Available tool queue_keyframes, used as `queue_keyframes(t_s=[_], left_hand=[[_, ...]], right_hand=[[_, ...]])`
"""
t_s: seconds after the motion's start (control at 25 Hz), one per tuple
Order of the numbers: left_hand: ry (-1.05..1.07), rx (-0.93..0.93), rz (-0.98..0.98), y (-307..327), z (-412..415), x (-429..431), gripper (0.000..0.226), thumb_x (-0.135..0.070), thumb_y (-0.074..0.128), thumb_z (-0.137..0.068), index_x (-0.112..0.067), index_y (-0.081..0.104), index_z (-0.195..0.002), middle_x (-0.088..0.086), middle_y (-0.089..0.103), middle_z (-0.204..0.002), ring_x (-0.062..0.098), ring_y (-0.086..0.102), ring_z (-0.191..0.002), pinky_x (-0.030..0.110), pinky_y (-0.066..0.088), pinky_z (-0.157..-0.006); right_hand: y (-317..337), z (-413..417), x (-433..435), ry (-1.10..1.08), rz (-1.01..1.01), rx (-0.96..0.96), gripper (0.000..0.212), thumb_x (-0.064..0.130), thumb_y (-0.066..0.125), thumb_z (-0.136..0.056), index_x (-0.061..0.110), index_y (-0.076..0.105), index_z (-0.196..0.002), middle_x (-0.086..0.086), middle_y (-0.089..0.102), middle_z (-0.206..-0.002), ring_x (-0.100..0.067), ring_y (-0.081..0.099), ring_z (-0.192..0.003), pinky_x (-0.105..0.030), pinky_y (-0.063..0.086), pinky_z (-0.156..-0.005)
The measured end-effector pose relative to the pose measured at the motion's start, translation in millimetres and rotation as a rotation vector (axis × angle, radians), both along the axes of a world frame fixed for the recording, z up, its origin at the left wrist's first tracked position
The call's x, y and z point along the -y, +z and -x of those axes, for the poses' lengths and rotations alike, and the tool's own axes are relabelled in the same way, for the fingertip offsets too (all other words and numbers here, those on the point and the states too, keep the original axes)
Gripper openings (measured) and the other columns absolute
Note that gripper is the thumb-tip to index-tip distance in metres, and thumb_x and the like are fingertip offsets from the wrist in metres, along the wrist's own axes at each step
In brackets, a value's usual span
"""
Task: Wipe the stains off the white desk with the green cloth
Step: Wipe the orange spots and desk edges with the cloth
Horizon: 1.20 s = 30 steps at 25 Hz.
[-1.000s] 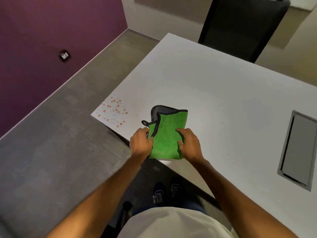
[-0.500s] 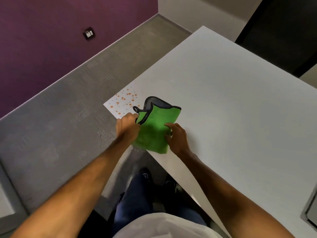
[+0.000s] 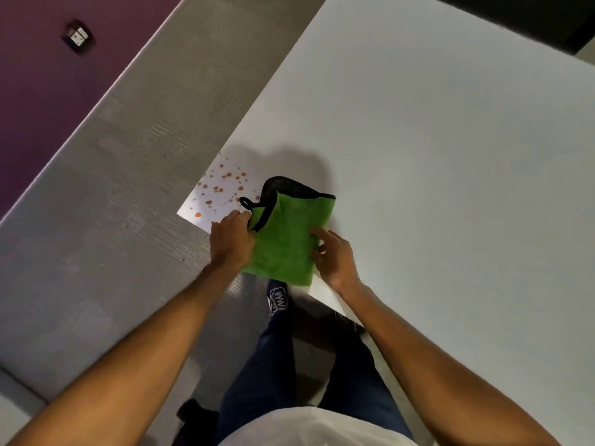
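A folded green cloth with black trim and a small black loop hangs just over the near edge of the white desk. My left hand grips the cloth's left edge near the loop. On the cloth's right edge, my right hand pinches it with its fingers. Orange stains dot the desk's near-left corner, just left of the cloth and above my left hand. The cloth's top edge covers a few of the spots nearest it.
Grey carpet floor lies left of the desk, bounded by a purple wall with a socket. My legs and a shoe stand below the desk's edge. A dark chair is at the far right.
The cloth and both hands have shifted left toward the stained corner. The view has swung left and down, so the chair and the desk's cable hatch have left the frame.
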<state>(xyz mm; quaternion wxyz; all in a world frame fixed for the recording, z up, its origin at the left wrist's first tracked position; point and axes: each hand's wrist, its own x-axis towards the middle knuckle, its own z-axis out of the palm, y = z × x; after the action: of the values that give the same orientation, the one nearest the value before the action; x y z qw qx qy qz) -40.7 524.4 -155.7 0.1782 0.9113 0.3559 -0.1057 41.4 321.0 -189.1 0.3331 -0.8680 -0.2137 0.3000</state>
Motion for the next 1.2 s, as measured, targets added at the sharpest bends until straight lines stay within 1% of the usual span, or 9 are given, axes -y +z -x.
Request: queue_keyframes(t_s=[0.2, 0.32, 0.44, 0.52, 0.6, 0.68, 0.88, 1.0, 1.2], left_hand=[[-0.144, 0.068, -0.176, -23, 4, 9, 0.063, -0.014, 0.055, -0.085, -0.003, 0.040, -0.144, 0.021, 0.038, -0.153, 0.037, 0.041, -0.137, 0.052, 0.032, -0.109], [-0.436, 0.188, -0.246, -38, 3, 24, 0.082, -0.023, 0.053, -0.083, -0.003, 0.021, -0.155, 0.019, 0.016, -0.164, 0.034, 0.017, -0.152, 0.057, 0.014, -0.122], [-0.738, 0.249, -0.169, -60, 2, 33, 0.092, -0.047, 0.063, -0.084, -0.015, 0.018, -0.158, 0.016, 0.005, -0.167, 0.035, 0.002, -0.154, 0.060, 0.004, -0.123], [-0.816, 0.165, -0.129, -75, 3, 36, 0.099, -0.070, 0.058, -0.079, -0.026, 0.017, -0.158, 0.015, 0.001, -0.167, 0.036, -0.001, -0.154, 0.066, 0.001, -0.120], [-0.800, 0.060, -0.107, -85, 3, 37, 0.109, -0.091, 0.042, -0.069, -0.036, 0.011, -0.157, 0.015, -0.001, -0.167, 0.040, -0.003, -0.153, 0.075, 0.001, -0.114], [-0.828, 0.033, -0.110, -94, 1, 35, 0.117, -0.100, 0.033, -0.060, -0.039, 0.008, -0.157, 0.015, -0.003, -0.167, 0.043, -0.005, -0.152, 0.081, 0.002, -0.108], [-0.826, 0.100, -0.165, -110, 0, 36, 0.098, -0.087, 0.040, -0.072, -0.043, 0.011, -0.156, 0.012, 0.000, -0.168, 0.043, -0.006, -0.152, 0.083, 0.005, -0.104], [-0.811, 0.133, -0.217, -115, -4, 38, 0.077, -0.069, 0.039, -0.087, -0.044, 0.013, -0.155, 0.004, 0.003, -0.168, 0.040, -0.003, -0.153, 0.083, 0.005, -0.105], [-0.717, 0.139, -0.296, -119, -13, 41, 0.072, -0.056, 0.038, -0.093, -0.037, 0.011, -0.157, -0.001, 0.007, -0.168, 0.035, 0.003, -0.154, 0.082, 0.010, -0.105]], right_hand=[[-10, 6, 15, -0.107, 0.084, 0.068, 0.059, 0.023, 0.068, -0.093, 0.022, 0.045, -0.147, -0.005, 0.064, -0.112, -0.024, 0.064, -0.097, -0.040, 0.055, -0.083], [-18, 5, 25, -0.139, 0.116, 0.307, 0.043, 0.019, 0.055, -0.098, 0.008, 0.051, -0.140, -0.016, 0.061, -0.119, -0.035, 0.061, -0.102, -0.045, 0.056, -0.081], [-30, -3, 33, -0.032, 0.221, 0.518, 0.034, 0.017, 0.051, -0.094, -0.001, 0.061, -0.121, -0.023, 0.061, -0.117, -0.044, 0.061, -0.100, -0.051, 0.056, -0.079], [-41, -10, 38, 0.065, 0.315, 0.531, 0.041, 0.024, 0.046, -0.101, 0.000, 0.057, -0.132, -0.023, 0.056, -0.137, -0.043, 0.055, -0.126, -0.053, 0.051, -0.097], [-54, -13, 41, 0.103, 0.403, 0.506, 0.054, 0.034, 0.040, -0.108, 0.005, 0.041, -0.153, -0.022, 0.038, -0.162, -0.041, 0.034, -0.152, -0.056, 0.035, -0.120], [-63, -13, 42, 0.134, 0.437, 0.486, 0.065, 0.045, 0.030, -0.110, 0.011, 0.022, -0.164, -0.018, 0.018, -0.172, -0.037, 0.013, -0.161, -0.057, 0.018, -0.129], [-79, -11, 43, 0.165, 0.458, 0.525, 0.072, 0.057, 0.006, -0.107, 0.017, 0.002, -0.166, -0.011, -0.001, -0.176, -0.030, -0.003, -0.163, -0.061, 0.009, -0.130], [-86, -11, 45, 0.159, 0.477, 0.556, 0.072, 0.058, 0.006, -0.107, 0.017, 0.003, -0.167, -0.010, 0.000, -0.176, -0.030, -0.001, -0.163, -0.061, 0.010, -0.130], [-91, -15, 45, 0.164, 0.481, 0.596, 0.072, 0.059, 0.012, -0.108, 0.018, 0.005, -0.167, -0.010, 0.003, -0.176, -0.031, 0.002, -0.163, -0.063, 0.011, -0.129]])
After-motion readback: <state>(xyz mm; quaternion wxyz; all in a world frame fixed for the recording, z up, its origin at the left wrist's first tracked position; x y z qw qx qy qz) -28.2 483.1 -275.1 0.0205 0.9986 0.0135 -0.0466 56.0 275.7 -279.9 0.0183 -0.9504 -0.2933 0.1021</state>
